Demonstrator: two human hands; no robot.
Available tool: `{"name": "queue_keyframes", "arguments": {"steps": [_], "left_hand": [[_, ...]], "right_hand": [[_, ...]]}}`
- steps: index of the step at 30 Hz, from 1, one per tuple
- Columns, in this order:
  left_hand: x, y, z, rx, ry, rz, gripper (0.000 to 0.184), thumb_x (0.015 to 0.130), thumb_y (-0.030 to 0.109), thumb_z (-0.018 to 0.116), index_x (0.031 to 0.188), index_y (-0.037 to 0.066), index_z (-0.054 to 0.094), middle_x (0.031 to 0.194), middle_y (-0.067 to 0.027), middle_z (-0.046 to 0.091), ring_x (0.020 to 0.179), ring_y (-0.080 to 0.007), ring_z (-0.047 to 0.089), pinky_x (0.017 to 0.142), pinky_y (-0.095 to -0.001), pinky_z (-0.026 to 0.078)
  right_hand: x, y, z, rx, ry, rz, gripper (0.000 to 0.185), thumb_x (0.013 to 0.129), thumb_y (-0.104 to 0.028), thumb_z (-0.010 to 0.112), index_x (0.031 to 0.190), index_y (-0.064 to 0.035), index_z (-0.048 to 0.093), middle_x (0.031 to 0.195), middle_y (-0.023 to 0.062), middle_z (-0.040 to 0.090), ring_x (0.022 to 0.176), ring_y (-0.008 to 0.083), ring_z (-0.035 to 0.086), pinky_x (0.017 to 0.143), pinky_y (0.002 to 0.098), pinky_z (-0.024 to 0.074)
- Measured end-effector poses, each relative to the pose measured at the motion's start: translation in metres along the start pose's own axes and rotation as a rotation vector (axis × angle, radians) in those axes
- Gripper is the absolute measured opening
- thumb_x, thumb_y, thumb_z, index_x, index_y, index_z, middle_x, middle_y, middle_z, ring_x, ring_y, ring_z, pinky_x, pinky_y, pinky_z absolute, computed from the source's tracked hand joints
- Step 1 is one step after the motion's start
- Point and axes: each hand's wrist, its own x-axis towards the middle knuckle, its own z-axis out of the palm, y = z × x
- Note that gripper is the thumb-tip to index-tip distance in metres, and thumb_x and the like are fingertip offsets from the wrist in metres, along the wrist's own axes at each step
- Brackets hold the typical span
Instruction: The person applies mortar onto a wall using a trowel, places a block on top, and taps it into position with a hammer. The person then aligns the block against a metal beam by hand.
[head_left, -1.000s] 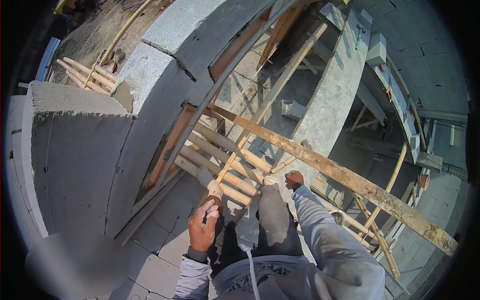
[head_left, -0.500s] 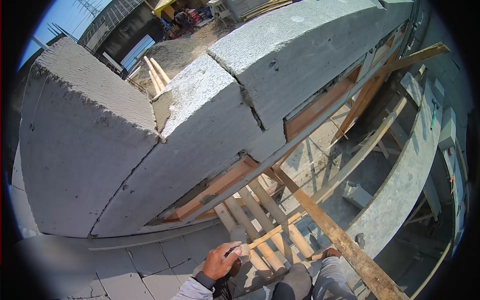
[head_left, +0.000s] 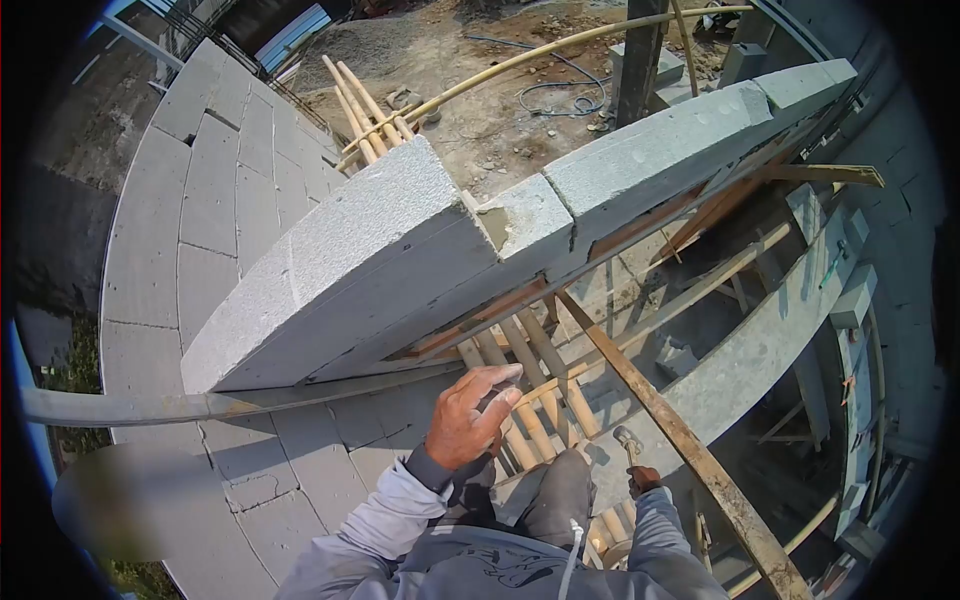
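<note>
My left hand [head_left: 468, 418] is raised in front of my body, over the bamboo poles [head_left: 522, 355]. Its fingers are bent, with a gap between thumb and fingertips, and nothing shows in it; the fingertips look dusty. My right hand [head_left: 645, 480], lower and to the right, is closed around the handle of a hammer [head_left: 628, 442], whose head points up and away from me. Ahead stands a curved wall of pale blocks [head_left: 360, 240]. A lower block [head_left: 525, 215] adjoins its tall end, with a patch of mortar [head_left: 493, 226] at the step.
A long wooden plank [head_left: 680, 430] slants down past my right side. Beyond it curves a concrete ledge [head_left: 745, 375], with a green-handled tool [head_left: 832, 268] on it. Large wall blocks [head_left: 270, 465] lie to the left. Bamboo poles [head_left: 365, 110] and a hose [head_left: 570, 95] are behind the wall.
My view has shifted, showing more of my body and the ground behind the wall. My left hand appears higher in view. The hammer in my right hand now shows clearly.
</note>
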Motion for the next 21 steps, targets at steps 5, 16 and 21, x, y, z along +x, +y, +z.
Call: {"name": "queue_keyframes", "arguments": {"steps": [5, 16, 21], "left_hand": [[0.029, 0.054, -0.108, 0.104, 0.352, 0.145, 0.025, 0.082, 0.015, 0.061, 0.104, 0.003, 0.061, 0.099, -0.0146, 0.063, 0.093, -0.0288, 0.060, 0.083, -0.0353, 0.046], [0.034, -0.026, -0.245, 0.618, 0.482, -0.304, 0.042, 0.082, 0.036, 0.059, 0.117, 0.014, 0.056, 0.128, -0.0110, 0.047, 0.124, -0.0273, 0.038, 0.102, -0.0618, 0.007], [0.027, -0.050, -0.254, 0.558, 0.484, -0.447, 0.047, 0.082, 0.038, 0.058, 0.122, 0.014, 0.052, 0.131, -0.0115, 0.044, 0.129, -0.0281, 0.032, 0.100, -0.0656, 0.001]], "right_hand": [[-0.173, -0.028, 0.063, -0.148, -0.015, -0.263, 0.014, 0.079, -0.016, 0.060, 0.075, -0.0030, 0.059, 0.050, 0.0068, 0.049, 0.038, 0.0203, 0.047, 0.037, 0.0350, 0.0373], [-0.385, -0.089, 0.098, 0.079, -0.006, -0.924, 0.027, 0.082, -0.026, 0.064, 0.082, -0.0037, 0.049, 0.064, 0.0023, 0.051, 0.048, 0.0099, 0.049, 0.045, 0.0246, 0.0417], [-0.344, -0.176, 0.112, 0.143, 0.031, -0.884, 0.024, 0.081, -0.026, 0.063, 0.086, -0.0063, 0.050, 0.057, 0.0014, 0.047, 0.041, 0.0126, 0.047, 0.038, 0.0260, 0.0402]]}}
